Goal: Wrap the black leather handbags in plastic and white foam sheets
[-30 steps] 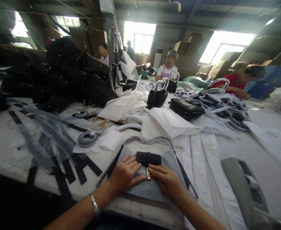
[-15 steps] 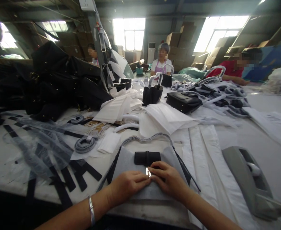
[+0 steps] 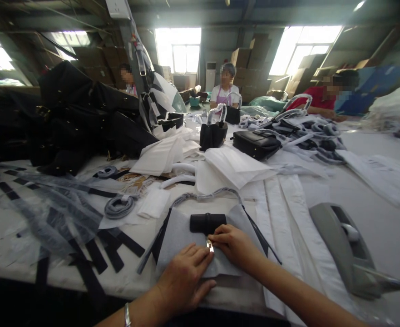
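A black handbag (image 3: pixel 160 243) lies flat at the table's front edge, its front covered by a pale grey paper sheet (image 3: pixel 175 231). A wrapped handle (image 3: pixel 200 197) curves off its far side. Over the sheet sits a black tab (image 3: pixel 208 222) with a shiny metal clasp (image 3: pixel 209 245) below it. My right hand (image 3: pixel 235 243) pinches the upper end of the clasp, just under the tab. Flat on the sheet rests my left hand (image 3: pixel 186 277), fingers stretched and thumb apart, its fingertips beside the clasp's lower end.
To the right lies a grey tape dispenser (image 3: pixel 346 250) beside long white strips (image 3: pixel 298 222). Plastic-wrapped black straps (image 3: pixel 94 250) and a coiled strap (image 3: pixel 119 206) lie left. Beyond are white sheets (image 3: pixel 237 165), finished black bags (image 3: pixel 257 143) and a black bag pile (image 3: pixel 84 118). Several people sit across the table.
My left hand has shifted down and spread its thumb away from the clasp. My right hand's fingers have drawn into a pinch at the clasp's top. The view has turned slightly right.
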The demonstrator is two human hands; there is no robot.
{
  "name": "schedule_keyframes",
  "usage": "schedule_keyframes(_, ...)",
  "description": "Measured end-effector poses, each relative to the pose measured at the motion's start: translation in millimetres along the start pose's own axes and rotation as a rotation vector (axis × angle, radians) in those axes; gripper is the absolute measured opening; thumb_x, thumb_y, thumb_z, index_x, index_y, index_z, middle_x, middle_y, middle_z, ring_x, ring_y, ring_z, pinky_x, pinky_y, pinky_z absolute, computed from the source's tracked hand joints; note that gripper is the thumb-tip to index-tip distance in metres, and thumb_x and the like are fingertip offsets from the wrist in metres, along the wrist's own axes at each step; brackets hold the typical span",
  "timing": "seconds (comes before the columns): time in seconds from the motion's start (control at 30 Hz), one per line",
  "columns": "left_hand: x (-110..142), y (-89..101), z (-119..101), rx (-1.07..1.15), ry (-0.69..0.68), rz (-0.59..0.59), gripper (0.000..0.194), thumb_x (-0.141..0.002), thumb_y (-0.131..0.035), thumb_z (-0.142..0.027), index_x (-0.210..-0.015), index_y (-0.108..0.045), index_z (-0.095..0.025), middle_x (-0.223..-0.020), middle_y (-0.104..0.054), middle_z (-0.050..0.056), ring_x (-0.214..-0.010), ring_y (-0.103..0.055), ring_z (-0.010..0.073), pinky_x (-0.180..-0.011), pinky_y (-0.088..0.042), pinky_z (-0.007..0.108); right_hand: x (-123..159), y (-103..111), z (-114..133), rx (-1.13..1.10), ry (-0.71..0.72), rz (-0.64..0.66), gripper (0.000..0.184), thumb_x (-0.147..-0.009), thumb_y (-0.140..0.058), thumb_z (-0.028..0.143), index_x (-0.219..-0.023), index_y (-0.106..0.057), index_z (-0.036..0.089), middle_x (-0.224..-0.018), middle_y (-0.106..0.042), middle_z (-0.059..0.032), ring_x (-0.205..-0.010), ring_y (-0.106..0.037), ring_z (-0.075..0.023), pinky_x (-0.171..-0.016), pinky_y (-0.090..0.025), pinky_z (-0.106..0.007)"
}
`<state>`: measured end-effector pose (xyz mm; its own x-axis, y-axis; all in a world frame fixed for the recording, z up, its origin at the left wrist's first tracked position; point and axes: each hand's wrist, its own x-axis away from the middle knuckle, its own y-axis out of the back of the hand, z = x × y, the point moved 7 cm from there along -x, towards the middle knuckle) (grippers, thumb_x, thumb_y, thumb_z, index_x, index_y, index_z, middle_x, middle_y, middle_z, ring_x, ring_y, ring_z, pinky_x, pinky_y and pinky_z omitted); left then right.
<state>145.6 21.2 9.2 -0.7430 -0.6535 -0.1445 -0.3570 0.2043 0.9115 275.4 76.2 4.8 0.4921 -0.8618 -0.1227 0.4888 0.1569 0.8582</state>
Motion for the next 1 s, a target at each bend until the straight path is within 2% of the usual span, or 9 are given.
schedule_keyframes(0.17, 2, -2.1, 3, 0.005, -0.003, 0.012, 0.061, -0.087, -0.062, -0.036, -0.142, -0.042, -0.018, -0.136, -0.057, 0.012, -0.124, -0.054, 0.0296, -0.113, -0.038, 0.047, -14, 7, 20, 0.075, 0.098, 0.121, 0.021, -0.091, -0.058, 0.013, -0.094, -0.076, 0.024, -0.097, -0.07, -0.0015, -0.085, -0.065, -0.0152, -0.073, -0.048, -0.023)
schedule_keyframes(0.33, 5, -2.6, 4, 0.025, -0.003, 0.002, 0.062, -0.086, -0.06, -0.031, -0.144, -0.04, -0.018, -0.137, -0.056, 0.012, -0.125, -0.054, 0.0286, -0.114, -0.037, 0.046, -28, 2, 27, 0.167, 0.198, 0.274, 0.015, -0.086, -0.066, 0.011, -0.078, -0.074, 0.021, -0.086, -0.07, -0.0002, -0.081, -0.064, -0.0152, -0.073, -0.048, -0.024)
schedule_keyframes(0.47, 5, -4.5, 4, 0.033, -0.013, -0.003, 0.066, -0.083, -0.061, -0.026, -0.145, -0.039, -0.017, -0.14, -0.055, 0.013, -0.127, -0.053, 0.0286, -0.115, -0.036, 0.046, -32, -8, 21, 0.229, 0.121, 0.292, 0.011, -0.089, -0.067, 0.017, -0.079, -0.069, 0.016, -0.083, -0.069, -0.0004, -0.077, -0.065, -0.0137, -0.071, -0.052, -0.027)
schedule_keyframes(0.6, 6, -6.9, 4, 0.028, -0.022, -0.029, 0.069, -0.082, -0.06, -0.022, -0.146, -0.037, -0.018, -0.141, -0.053, 0.012, -0.127, -0.052, 0.0287, -0.114, -0.038, 0.048, -29, -12, 24, 0.309, -0.047, 0.195, 0.012, -0.093, -0.063, 0.021, -0.085, -0.066, 0.013, -0.086, -0.069, -0.0026, -0.079, -0.066, -0.0156, -0.073, -0.056, -0.032)
schedule_keyframes(0.7, 8, -8.2, 6, 0.009, -0.026, -0.052, 0.067, -0.081, -0.058, -0.019, -0.145, -0.038, -0.019, -0.141, -0.054, 0.012, -0.127, -0.052, 0.0286, -0.112, -0.039, 0.048, -16, -1, 34, 0.32, -0.089, 0.131, 0.011, -0.093, -0.06, 0.017, -0.087, -0.069, 0.015, -0.085, -0.071, -0.0061, -0.079, -0.068, -0.0181, -0.074, -0.056, -0.031)
schedule_keyframes(0.77, 8, -8.2, 7, -0.008, -0.023, -0.058, 0.065, -0.081, -0.057, -0.017, -0.143, -0.04, -0.019, -0.14, -0.055, 0.01, -0.126, -0.052, 0.0281, -0.112, -0.039, 0.048, 0, 11, 36, 0.305, -0.076, 0.091, 0.014, -0.093, -0.059, 0.019, -0.102, -0.07, 0.017, -0.097, -0.073, -0.0079, -0.09, -0.069, -0.0199, -0.085, -0.054, -0.033)
schedule_keyframes(0.87, 6, -7.8, 5, -0.028, -0.016, -0.052, 0.06, -0.082, -0.058, -0.017, -0.14, -0.044, -0.018, -0.138, -0.056, 0.01, -0.125, -0.052, 0.0268, -0.113, -0.038, 0.047, 37, 23, 30, 0.331, 0.027, -0.002, 0.042, -0.093, -0.062, 0.028, -0.134, -0.055, 0.02, -0.132, -0.063, -0.0093, -0.125, -0.055, -0.027, -0.114, -0.034, -0.049)
schedule_keyframes(0.93, 3, -8.3, -1, -0.052, 0.003, -0.057, 0.055, -0.085, -0.058, -0.021, -0.139, -0.045, -0.018, -0.134, -0.058, 0.01, -0.122, -0.055, 0.0257, -0.113, -0.038, 0.047, 61, 20, 20, 0.381, 0.097, -0.037, 0.054, -0.092, -0.062, 0.027, -0.144, -0.046, 0.02, -0.145, -0.053, -0.0082, -0.136, -0.044, -0.0299, -0.118, -0.023, -0.056)
schedule_keyframes(1.0, -3, -11.0, -7, -0.115, 0.035, -0.072, 0.053, -0.088, -0.06, -0.026, -0.139, -0.047, -0.019, -0.129, -0.06, 0.011, -0.118, -0.058, 0.0266, -0.11, -0.041, 0.049, 78, 10, 7, 0.42, 0.102, -0.035, 0.06, -0.092, -0.057, 0.018, -0.149, -0.038, 0.022, -0.151, -0.045, -0.0055, -0.14, -0.038, -0.0282, -0.119, -0.022, -0.056)
